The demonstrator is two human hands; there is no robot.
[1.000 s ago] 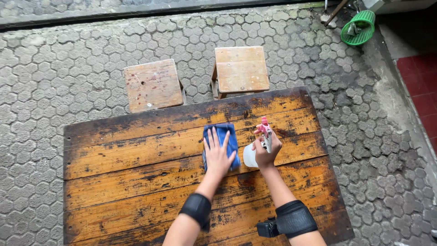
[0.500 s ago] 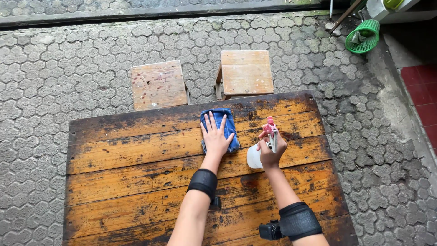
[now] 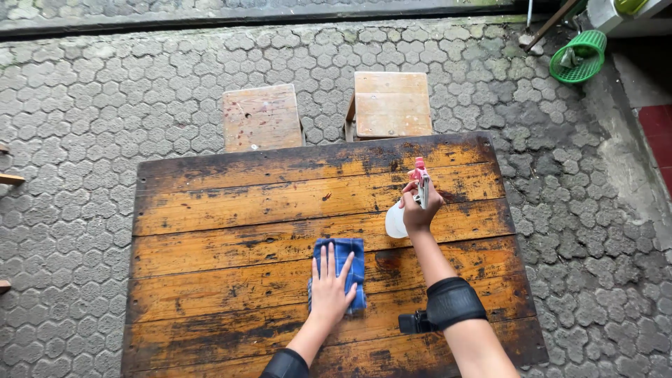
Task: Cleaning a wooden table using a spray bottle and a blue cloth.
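Observation:
My left hand (image 3: 330,285) lies flat, fingers spread, on a blue cloth (image 3: 348,260) in the middle of a worn wooden table (image 3: 210,210). My right hand (image 3: 420,206) grips a white spray bottle (image 3: 396,220) with a red and white trigger head, held just above the table to the right of the cloth. Both forearms wear black bands. A darker wet patch (image 3: 387,260) shows on the wood between the cloth and the bottle.
Two wooden stools (image 3: 260,117) (image 3: 390,105) stand on the hexagonal paving beyond the table's far edge. A green basket (image 3: 578,57) and a tool handle sit at the top right, near a red floor strip (image 3: 658,133).
My left hand has dragged the blue cloth from the far part of the table back toward me. The right hand still holds the spray bottle, slightly farther from the cloth.

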